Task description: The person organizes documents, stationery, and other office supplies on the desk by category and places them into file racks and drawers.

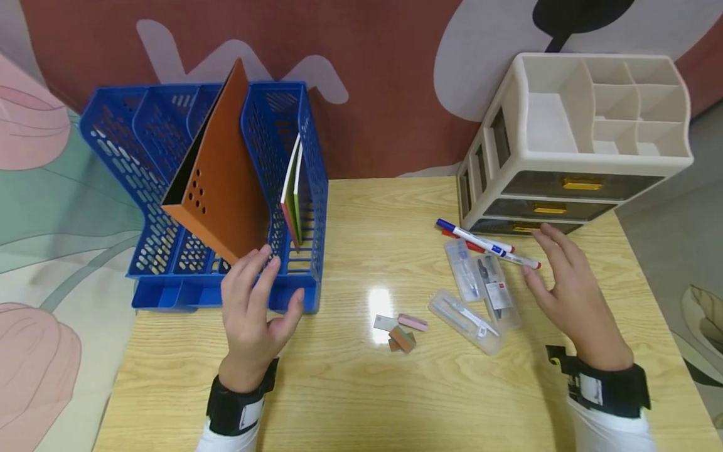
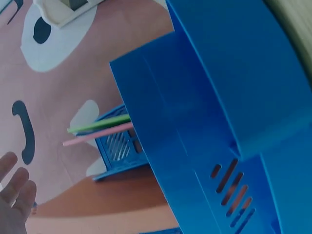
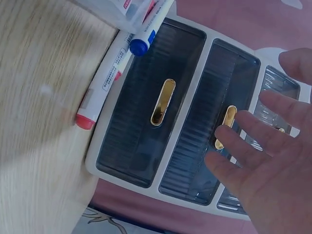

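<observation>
Orange folder (image 1: 226,182) stands tilted in blue rack (image 1: 319,207), near thin booklets (image 1: 291,194); left hand (image 1: 252,314) by folder's front, fingers relaxed, parted. Markers (image 1: 477,240) lie before cream drawer unit (image 1: 610,164); right hand (image 1: 578,298) just beside, fingers spread. Clear cases (image 1: 459,317) near markers, small blocks (image 1: 413,322) between cases and rack, on wooden table (image 1: 361,395).

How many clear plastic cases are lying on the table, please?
3. In the head view, the left case and the right case lie side by side near the markers; the third case lies below both. None seems hidden.
</observation>
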{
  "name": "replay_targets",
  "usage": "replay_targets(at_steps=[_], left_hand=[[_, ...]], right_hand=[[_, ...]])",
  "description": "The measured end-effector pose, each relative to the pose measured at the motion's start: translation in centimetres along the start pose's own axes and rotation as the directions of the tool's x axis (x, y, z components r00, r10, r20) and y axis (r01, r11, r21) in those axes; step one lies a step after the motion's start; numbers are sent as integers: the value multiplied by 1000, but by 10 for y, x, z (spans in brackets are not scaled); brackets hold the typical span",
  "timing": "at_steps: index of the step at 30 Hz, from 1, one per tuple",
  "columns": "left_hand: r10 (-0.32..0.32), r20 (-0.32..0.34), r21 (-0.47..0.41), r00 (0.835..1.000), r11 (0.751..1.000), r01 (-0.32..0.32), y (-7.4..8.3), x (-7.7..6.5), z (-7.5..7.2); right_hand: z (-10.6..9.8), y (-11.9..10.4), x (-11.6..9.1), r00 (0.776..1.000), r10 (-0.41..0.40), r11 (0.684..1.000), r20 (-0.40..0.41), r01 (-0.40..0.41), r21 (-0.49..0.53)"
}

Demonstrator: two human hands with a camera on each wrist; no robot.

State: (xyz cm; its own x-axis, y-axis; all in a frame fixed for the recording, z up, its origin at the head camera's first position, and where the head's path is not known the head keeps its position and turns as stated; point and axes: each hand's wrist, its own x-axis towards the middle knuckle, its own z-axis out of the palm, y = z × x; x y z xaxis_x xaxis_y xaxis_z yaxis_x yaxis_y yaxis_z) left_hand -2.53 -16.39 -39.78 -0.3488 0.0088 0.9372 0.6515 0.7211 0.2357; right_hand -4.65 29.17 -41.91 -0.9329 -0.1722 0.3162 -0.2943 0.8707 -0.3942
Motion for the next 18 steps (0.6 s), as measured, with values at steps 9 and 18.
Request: replay_targets(at_steps=[9, 18], left_hand=[[43, 147, -11, 988, 999, -42, 3, -3, 4], [52, 410, -80, 910, 997, -21, 10, -7, 15]], right_hand=[[6, 5, -4, 999, -6, 998, -39, 8, 58], [13, 12, -10, 977, 110, 991, 183, -122, 52]])
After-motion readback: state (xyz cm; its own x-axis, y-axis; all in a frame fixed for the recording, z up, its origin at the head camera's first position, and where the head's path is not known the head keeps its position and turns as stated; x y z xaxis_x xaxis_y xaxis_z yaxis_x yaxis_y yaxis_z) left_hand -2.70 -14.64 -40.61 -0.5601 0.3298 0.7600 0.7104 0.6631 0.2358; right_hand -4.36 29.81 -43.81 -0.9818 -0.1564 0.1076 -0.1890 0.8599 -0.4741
